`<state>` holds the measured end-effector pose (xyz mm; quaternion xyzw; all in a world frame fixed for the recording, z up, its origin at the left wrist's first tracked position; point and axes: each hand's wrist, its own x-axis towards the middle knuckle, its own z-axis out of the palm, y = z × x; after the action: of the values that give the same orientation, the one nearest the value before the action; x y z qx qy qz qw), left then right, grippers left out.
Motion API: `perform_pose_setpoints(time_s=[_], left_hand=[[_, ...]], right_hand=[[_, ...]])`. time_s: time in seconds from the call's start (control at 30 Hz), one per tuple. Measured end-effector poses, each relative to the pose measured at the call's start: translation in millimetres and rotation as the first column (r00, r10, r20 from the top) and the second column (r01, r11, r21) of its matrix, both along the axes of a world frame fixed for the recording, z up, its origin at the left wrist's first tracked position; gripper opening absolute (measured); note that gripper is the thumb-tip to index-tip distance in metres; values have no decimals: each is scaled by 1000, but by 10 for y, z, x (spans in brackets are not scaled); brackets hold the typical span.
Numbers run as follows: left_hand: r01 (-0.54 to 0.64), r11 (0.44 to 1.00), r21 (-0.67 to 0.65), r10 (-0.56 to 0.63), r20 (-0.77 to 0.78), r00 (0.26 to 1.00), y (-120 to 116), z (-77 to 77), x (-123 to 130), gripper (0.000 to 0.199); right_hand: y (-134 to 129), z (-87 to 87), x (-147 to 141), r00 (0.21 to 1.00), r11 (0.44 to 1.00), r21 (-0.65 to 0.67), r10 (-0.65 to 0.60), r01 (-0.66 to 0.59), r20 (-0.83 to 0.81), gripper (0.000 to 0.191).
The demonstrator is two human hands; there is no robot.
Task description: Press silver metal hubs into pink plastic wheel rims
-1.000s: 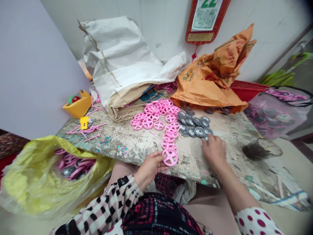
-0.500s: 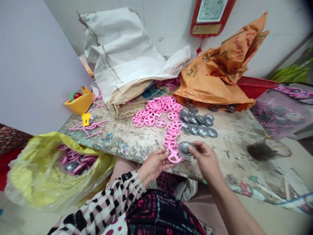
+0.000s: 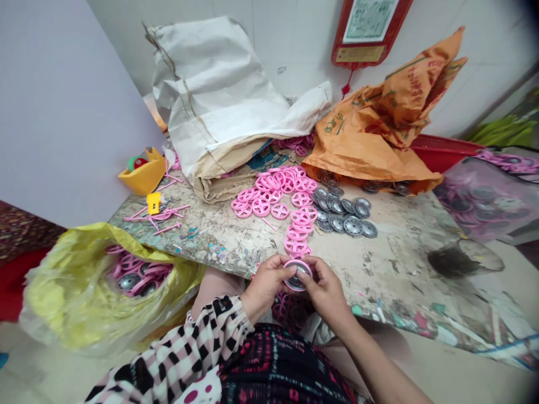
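At the table's front edge, my left hand (image 3: 269,280) and my right hand (image 3: 326,286) both grip one pink wheel (image 3: 298,275) from either side. A grey disc sits inside its pink rim, and both thumbs press on the disc. Just behind my hands, a column of pink wheels (image 3: 296,232) runs back to a larger pink pile (image 3: 278,185). To the right of the column lie several grey discs (image 3: 352,225) in overlapping rows.
A white sack (image 3: 219,84) and an orange bag (image 3: 370,129) stand at the back of the table (image 3: 400,247). Pink sticks (image 3: 168,228) and a yellow holder (image 3: 145,173) lie left. A yellow bag (image 3: 63,286) of wheels is at the lower left, a mesh bag (image 3: 484,196) at the right.
My right hand has moved left with the grey disc and brought it onto the pink wheel in my left hand. Both hands now grip the two parts together, slightly nearer my body.
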<state>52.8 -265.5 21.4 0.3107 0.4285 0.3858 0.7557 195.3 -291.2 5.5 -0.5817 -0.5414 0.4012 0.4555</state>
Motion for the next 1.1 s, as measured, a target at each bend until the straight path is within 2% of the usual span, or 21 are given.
perform_pose_setpoints(time_s=[0.1,0.2,0.27,0.43,0.53,0.67,0.73,0.8,0.9,0.97,1.03,1.1], left_hand=[[4,1000,-10,-4,-68,998,-13,-15,-6,37],[29,999,-19,-30,-110,993,-13,-31,-15,37],[70,997,-9,-71,-127,989,-9,-53,-22,36],[162,982,102,-137,-221,966,-6,-123,-49,33],[187,981,55,-167,-254,953,-6,-118,-58,33],[148,989,21,-139,-236,962,0,-62,-43,31],[99,995,25,-91,-213,973,3,-44,-34,32],[57,998,26,-51,-200,979,2,-41,-32,33],[44,999,22,-38,-223,974,-2,-66,-39,32],[60,998,26,-51,-258,965,8,-98,-44,30],[80,995,52,-61,-304,951,43,-139,-46,27],[101,987,125,-46,-381,923,113,-184,-46,24]], right_hand=[[-19,-15,-55,992,999,-45,-22,17,-124,26],[-8,-54,-14,969,991,-118,25,-56,-245,35],[-24,-85,51,964,982,-152,67,-108,-257,40],[-218,-167,189,973,958,-173,218,-228,-77,32],[-359,-194,202,951,943,-164,302,-288,69,28],[-447,-142,178,879,944,-151,328,-293,347,29],[-418,-98,195,812,960,-117,278,-255,512,32],[-313,-71,265,773,978,-46,190,-205,605,33],[-2,-75,502,789,991,55,63,-122,612,32],[277,-98,732,763,994,111,-66,-8,643,33],[568,-126,976,659,979,169,-202,113,724,35],[828,-157,1191,534,961,197,-273,196,800,40]])
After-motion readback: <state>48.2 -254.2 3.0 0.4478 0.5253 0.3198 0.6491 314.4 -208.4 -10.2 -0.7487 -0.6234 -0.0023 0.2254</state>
